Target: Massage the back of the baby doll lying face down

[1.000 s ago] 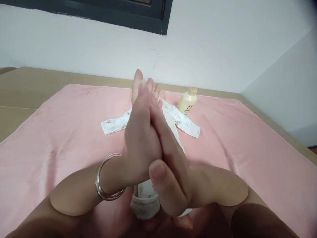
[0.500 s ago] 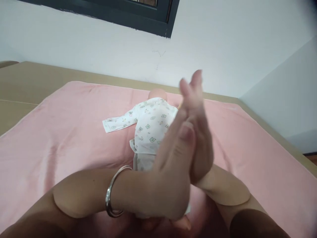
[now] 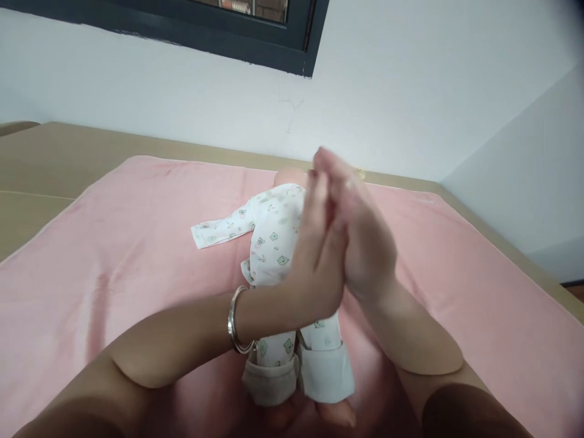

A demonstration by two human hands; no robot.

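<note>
My left hand (image 3: 319, 267), with a silver bangle (image 3: 233, 322) at the wrist, is pressed palm to palm against my right hand (image 3: 370, 249). The fingers of both are stretched out and point up and away from me; nothing shows between the palms. Below and beyond them lies a baby doll (image 3: 272, 240) in white printed clothes. Its round head (image 3: 288, 177) is at the far end, and one sleeve spreads to the left. White turned-up cuffs (image 3: 327, 372) end its trouser legs, with bare feet near me. My hands hide the doll's right side.
A pink blanket (image 3: 150, 243) lies under the doll on a tan surface (image 3: 73, 152). A white wall (image 3: 387, 85) rises behind it, with a dark window frame (image 3: 298, 58) at the top. Another wall stands at the right.
My pressed hands have slid against each other and tilted, with the left wrist drawn up. The doll's trouser cuffs now show below them. The doll lies in the same place.
</note>
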